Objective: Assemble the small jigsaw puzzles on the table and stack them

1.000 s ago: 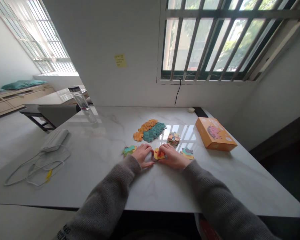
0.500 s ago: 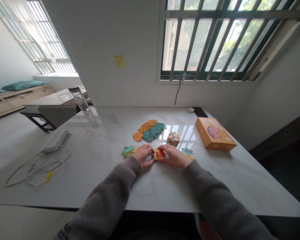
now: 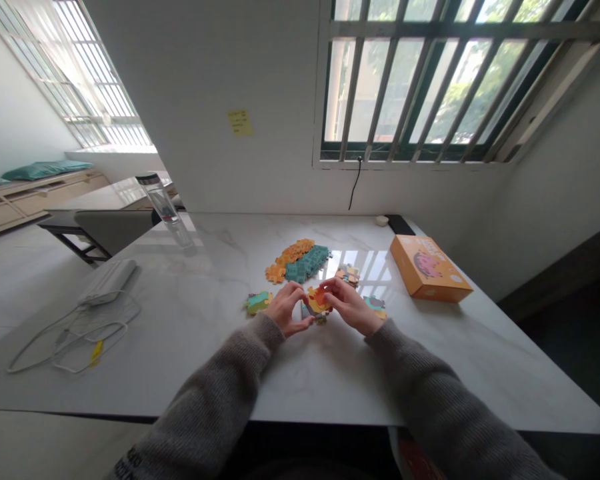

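Puzzle piece (orange-yellow) sits between left fingers and right fingers.

Yellow, orange and grey puzzle pieces sit between two turquoise-patterned ones.

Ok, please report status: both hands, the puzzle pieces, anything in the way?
Left hand curved beside middle puzzle pieces. Right hand seems to pinch orange-red piece. Stacked pieces close behind right hand.

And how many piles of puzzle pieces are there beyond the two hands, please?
3: an orange pile, a green pile against its right side, and a multicoloured pile farther right, partly hidden by the right hand.
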`<state>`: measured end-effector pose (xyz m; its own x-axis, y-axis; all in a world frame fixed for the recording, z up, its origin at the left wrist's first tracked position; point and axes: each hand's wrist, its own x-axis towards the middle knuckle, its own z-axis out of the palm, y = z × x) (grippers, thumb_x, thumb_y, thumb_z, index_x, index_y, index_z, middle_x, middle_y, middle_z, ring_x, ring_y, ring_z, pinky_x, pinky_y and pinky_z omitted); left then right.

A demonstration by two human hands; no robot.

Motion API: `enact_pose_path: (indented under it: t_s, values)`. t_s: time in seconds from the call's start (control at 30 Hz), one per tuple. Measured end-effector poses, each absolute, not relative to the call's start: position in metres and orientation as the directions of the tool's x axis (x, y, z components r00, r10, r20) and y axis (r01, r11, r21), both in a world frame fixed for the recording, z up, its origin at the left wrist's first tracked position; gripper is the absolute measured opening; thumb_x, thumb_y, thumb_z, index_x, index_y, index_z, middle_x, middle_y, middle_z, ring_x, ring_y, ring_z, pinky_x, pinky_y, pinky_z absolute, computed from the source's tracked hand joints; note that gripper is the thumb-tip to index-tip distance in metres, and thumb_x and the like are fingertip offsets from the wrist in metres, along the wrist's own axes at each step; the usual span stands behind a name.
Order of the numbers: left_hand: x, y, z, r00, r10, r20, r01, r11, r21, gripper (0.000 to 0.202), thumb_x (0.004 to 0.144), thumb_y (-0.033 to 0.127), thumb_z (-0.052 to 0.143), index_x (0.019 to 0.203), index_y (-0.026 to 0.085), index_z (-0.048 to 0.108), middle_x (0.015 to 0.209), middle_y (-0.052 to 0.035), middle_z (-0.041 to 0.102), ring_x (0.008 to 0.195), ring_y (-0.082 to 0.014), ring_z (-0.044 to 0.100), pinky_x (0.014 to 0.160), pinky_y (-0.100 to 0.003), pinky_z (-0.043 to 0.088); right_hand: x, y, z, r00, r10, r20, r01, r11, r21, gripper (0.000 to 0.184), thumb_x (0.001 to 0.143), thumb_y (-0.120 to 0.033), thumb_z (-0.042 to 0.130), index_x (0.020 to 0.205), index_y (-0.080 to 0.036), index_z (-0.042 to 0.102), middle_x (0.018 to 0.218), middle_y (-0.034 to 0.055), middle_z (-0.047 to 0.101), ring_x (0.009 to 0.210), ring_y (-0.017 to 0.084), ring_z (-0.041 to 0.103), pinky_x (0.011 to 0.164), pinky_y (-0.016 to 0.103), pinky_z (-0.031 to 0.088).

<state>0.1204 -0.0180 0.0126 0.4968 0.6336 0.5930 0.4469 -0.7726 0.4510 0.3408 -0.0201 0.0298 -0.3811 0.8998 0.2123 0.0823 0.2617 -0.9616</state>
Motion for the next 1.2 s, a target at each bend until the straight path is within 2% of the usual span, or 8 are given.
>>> enact_pose_path:
  t_s: [0.1, 0.3, 0.43, 0.57, 0.73, 0.87, 1.03, 1.2]
  values:
    - [0.119, -0.018, 0.012, 0.531, 0.635, 0.561, 0.452, -0.772, 0.447, 0.026, 0.079, 0.037, 0.075, 0.089, 0.021, 0.058, 0.093, -0.0057, 0.057, 0.089, -0.0224, 0.057, 0.083, -0.038, 0.052, 0.340, -0.018, 0.027, -0.326, 0.918, 0.224, 0.041, 0.251, -0.967, 0.031, 0.088, -0.047, 0.063, 0.103, -0.023, 0.049, 0.081, -0.0002, 0.061, 0.071, 0.017, 0.061, 0.060, 0.030, 0.051]
    - [0.119, -0.026, 0.023, 0.608, 0.570, 0.553, 0.403, -0.822, 0.403, 0.034, 0.075, 0.027, 0.075, 0.106, 0.024, 0.060, 0.132, -0.0106, 0.057, 0.118, -0.0283, 0.054, 0.103, -0.046, 0.046, 0.342, -0.020, 0.028, -0.434, 0.886, 0.165, 0.039, 0.202, -0.979, 0.040, 0.083, -0.053, 0.071, 0.097, -0.022, 0.049, 0.073, -0.0030, 0.059, 0.065, 0.014, 0.058, 0.060, 0.028, 0.047]
    - [0.117, -0.024, 0.028, 0.643, 0.572, 0.510, 0.373, -0.815, 0.443, 0.025, 0.079, 0.034, 0.075, 0.099, 0.024, 0.063, 0.125, -0.0099, 0.064, 0.114, -0.0268, 0.057, 0.103, -0.044, 0.046, 0.341, -0.022, 0.030, -0.447, 0.880, 0.158, 0.025, 0.189, -0.982, 0.043, 0.086, -0.050, 0.068, 0.112, -0.023, 0.047, 0.068, -0.0069, 0.054, 0.059, 0.012, 0.052, 0.055, 0.025, 0.043]
    - [0.087, -0.008, 0.025, 0.598, 0.644, 0.477, 0.453, -0.763, 0.461, 0.036, 0.077, 0.043, 0.077, 0.105, 0.023, 0.064, 0.119, -0.0101, 0.067, 0.113, -0.0275, 0.059, 0.103, -0.044, 0.045, 0.343, -0.019, 0.030, -0.369, 0.907, 0.201, 0.099, 0.254, -0.962, 0.042, 0.091, -0.046, 0.059, 0.123, -0.023, 0.046, 0.075, -0.0042, 0.056, 0.059, 0.012, 0.049, 0.054, 0.026, 0.041]
    - [0.024, 0.010, 0.011, 0.444, 0.807, 0.390, 0.662, -0.589, 0.464, 0.039, 0.073, 0.047, 0.077, 0.105, 0.026, 0.067, 0.110, -0.0067, 0.070, 0.104, -0.0284, 0.059, 0.099, -0.046, 0.045, 0.349, -0.017, 0.028, -0.357, 0.891, 0.280, 0.277, 0.387, -0.879, 0.031, 0.094, -0.035, 0.053, 0.121, -0.020, 0.051, 0.077, -0.0023, 0.055, 0.063, 0.013, 0.050, 0.060, 0.028, 0.043]
    - [-0.008, 0.007, 0.004, 0.404, 0.855, 0.325, 0.737, -0.515, 0.438, 0.038, 0.070, 0.051, 0.078, 0.097, 0.026, 0.070, 0.104, -0.0068, 0.068, 0.099, -0.0275, 0.059, 0.093, -0.044, 0.048, 0.349, -0.018, 0.027, -0.389, 0.873, 0.295, 0.409, 0.451, -0.794, 0.023, 0.094, -0.027, 0.049, 0.114, -0.020, 0.057, 0.076, -0.0016, 0.057, 0.063, 0.014, 0.051, 0.063, 0.029, 0.045]
    - [-0.009, -0.003, -0.002, 0.363, 0.864, 0.348, 0.807, -0.479, 0.346, 0.030, 0.067, 0.042, 0.076, 0.089, 0.024, 0.067, 0.103, -0.0071, 0.065, 0.097, -0.0271, 0.057, 0.089, -0.042, 0.049, 0.349, -0.023, 0.030, -0.486, 0.820, 0.302, 0.518, 0.549, -0.656, 0.016, 0.091, -0.023, 0.056, 0.106, -0.021, 0.062, 0.100, 0.0064, 0.059, 0.088, 0.019, 0.058, 0.082, 0.035, 0.051]
    - [-0.003, -0.007, 0.000, 0.347, 0.887, 0.306, 0.827, -0.443, 0.346, 0.028, 0.066, 0.037, 0.073, 0.088, 0.023, 0.063, 0.109, -0.0085, 0.062, 0.098, -0.0290, 0.057, 0.089, -0.045, 0.049, 0.351, -0.028, 0.033, -0.644, 0.726, 0.241, 0.551, 0.659, -0.512, 0.031, 0.081, -0.017, 0.069, 0.111, -0.024, 0.062, 0.116, 0.0093, 0.056, 0.110, 0.026, 0.053, 0.100, 0.044, 0.046]
